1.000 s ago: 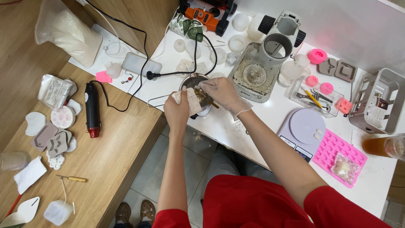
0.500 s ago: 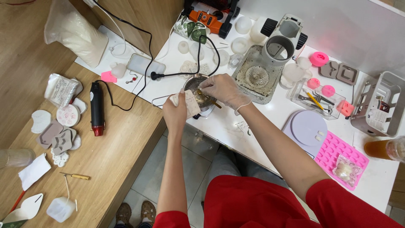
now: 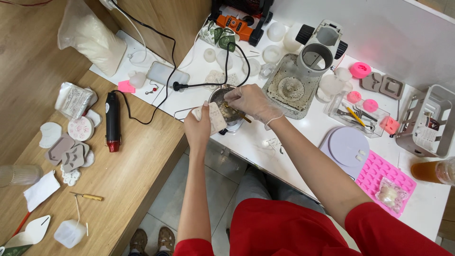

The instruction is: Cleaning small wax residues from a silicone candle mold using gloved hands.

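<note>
Two worktops meet here: a white worktop (image 3: pixel 303 142) and, at nine o'clock, a wooden worktop (image 3: pixel 132 156) carrying a black heat gun (image 3: pixel 112 121). At centre, the small metal pot (image 3: pixel 226 106) sits on the white one. Left hand (image 3: pixel 199 128) pinches a pale folded cloth (image 3: pixel 213 118) against its rim; right hand (image 3: pixel 251 102), gloved, closes on a thin stirring stick (image 3: pixel 237 114). Likely risk: the pot tipping, or its contents slopping onto the black cable (image 3: pixel 204 85) at eleven o'clock.
</note>
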